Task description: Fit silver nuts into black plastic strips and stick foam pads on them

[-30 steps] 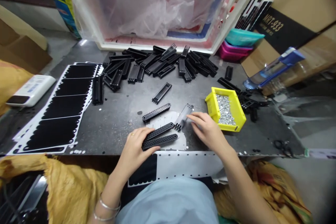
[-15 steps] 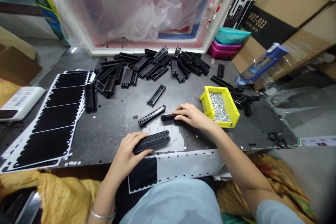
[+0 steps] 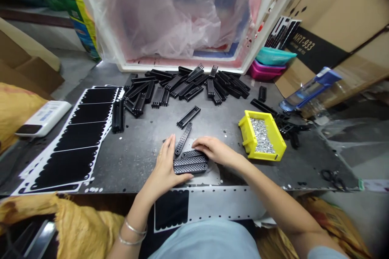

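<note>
My left hand holds the left end of a pair of black cross-hatched plastic strips lying side by side, its thumb along the near edge and fingers at the far side. At the far edge of the pair, my right hand grips the right end of another black strip, its fingertips partly hiding it. Just beyond the left fingers lies a loose cross-hatched strip, slanting away. Farther back is a slotted black strip, lying on the table.
A yellow bin of small shiny metal pieces stands right of my hands. A heap of black strips lies before a plastic-lined white crate. Black die-cut sheets are at left; scissors and a blue-lidded bottle at right.
My left hand has brought the pair of strips up against the strip under my right hand. The loose cross-hatched strip has turned steeper. The whole view has shifted slightly.
</note>
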{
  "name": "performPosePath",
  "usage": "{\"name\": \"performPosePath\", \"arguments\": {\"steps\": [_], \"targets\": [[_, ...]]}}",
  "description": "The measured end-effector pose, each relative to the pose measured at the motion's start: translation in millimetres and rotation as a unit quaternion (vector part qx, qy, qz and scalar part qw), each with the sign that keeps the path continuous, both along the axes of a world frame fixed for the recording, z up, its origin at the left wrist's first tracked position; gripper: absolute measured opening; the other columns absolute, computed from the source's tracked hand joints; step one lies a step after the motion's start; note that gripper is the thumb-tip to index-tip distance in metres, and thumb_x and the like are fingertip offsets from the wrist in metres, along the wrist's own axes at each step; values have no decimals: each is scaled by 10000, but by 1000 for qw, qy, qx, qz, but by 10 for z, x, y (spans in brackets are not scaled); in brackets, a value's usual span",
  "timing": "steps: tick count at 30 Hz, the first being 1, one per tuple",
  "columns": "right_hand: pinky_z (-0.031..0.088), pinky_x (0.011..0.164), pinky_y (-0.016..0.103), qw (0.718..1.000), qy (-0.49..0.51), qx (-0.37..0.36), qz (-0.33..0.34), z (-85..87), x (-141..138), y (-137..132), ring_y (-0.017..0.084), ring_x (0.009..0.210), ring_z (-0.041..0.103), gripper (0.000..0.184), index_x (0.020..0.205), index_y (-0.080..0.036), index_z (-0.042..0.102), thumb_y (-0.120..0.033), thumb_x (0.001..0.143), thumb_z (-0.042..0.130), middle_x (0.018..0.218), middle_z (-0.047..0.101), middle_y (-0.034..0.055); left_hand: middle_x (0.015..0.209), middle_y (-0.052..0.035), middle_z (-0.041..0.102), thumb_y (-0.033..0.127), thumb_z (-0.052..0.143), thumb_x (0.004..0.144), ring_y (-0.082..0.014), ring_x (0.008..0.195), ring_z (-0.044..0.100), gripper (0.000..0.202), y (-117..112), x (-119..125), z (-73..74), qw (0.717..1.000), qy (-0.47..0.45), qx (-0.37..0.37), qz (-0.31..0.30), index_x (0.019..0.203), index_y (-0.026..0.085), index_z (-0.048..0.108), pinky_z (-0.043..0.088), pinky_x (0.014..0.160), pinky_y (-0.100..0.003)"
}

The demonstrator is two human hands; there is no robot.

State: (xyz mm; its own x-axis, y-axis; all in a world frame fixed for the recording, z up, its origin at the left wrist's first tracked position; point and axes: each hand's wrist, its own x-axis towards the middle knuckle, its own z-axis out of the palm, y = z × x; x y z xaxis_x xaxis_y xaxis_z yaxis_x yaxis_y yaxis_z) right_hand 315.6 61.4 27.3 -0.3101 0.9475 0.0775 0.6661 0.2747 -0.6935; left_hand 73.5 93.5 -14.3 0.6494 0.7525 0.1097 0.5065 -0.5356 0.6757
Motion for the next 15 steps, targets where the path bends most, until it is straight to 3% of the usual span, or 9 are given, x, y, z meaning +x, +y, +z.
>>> {"name": "performPosePath", "arguments": {"steps": [3, 6, 9, 12, 15], "targets": [[557, 936, 338, 999, 36, 19, 30, -83, -118, 74, 178, 984, 706, 180, 1049, -248, 738, -232, 1032, 559, 1032, 766, 28, 1692, -180, 240, 438, 915, 713, -427, 1577, 234, 1372, 5, 18, -32, 999, -17, -20, -19, 1654, 370, -82, 261, 1241, -681], [507, 1035, 404, 993, 32, 104, -52, -122, -128, 208, 218, 1130, 645, 205, 1092, -237, 740, -325, 1040, 562, 1151, 725, 77, 1672, -171, 289, 435, 922, 701, -415, 1564, 273, 1335, -11, 32, -47, 999, -30, -29, -23, 1660, 368, -5, 269, 1241, -673], [449, 1095, 460, 987, -39, 105, -114, -67, -5, 341, 250, 1241, 574, 284, 1182, -232, 722, -330, 1070, 479, 1301, 660, 113, 1668, -166, 298, 421, 936, 677, -411, 1560, 281, 1332, -20, 41, -46, 999, -37, -33, -17, 1662, 355, 41, 280, 1241, -660], [518, 955, 369, 994, -70, 52, -66, 30, 146, 402, 208, 1019, 659, 317, 1061, -212, 744, -341, 1078, 456, 1093, 722, 84, 1628, -165, 354, 395, 942, 662, -402, 1534, 324, 1312, -18, 57, -38, 998, -46, -34, -4, 1659, 329, 93, 309, 1230, -641], [530, 824, 333, 994, -87, 23, -56, 101, 241, 510, 191, 810, 668, 381, 896, -208, 746, -381, 1076, 459, 836, 720, 44, 1528, -149, 473, 361, 944, 653, -390, 1451, 418, 1197, -11, 96, -17, 998, -60, -25, -3, 1622, 304, 243, 342, 1208, -627]]}}
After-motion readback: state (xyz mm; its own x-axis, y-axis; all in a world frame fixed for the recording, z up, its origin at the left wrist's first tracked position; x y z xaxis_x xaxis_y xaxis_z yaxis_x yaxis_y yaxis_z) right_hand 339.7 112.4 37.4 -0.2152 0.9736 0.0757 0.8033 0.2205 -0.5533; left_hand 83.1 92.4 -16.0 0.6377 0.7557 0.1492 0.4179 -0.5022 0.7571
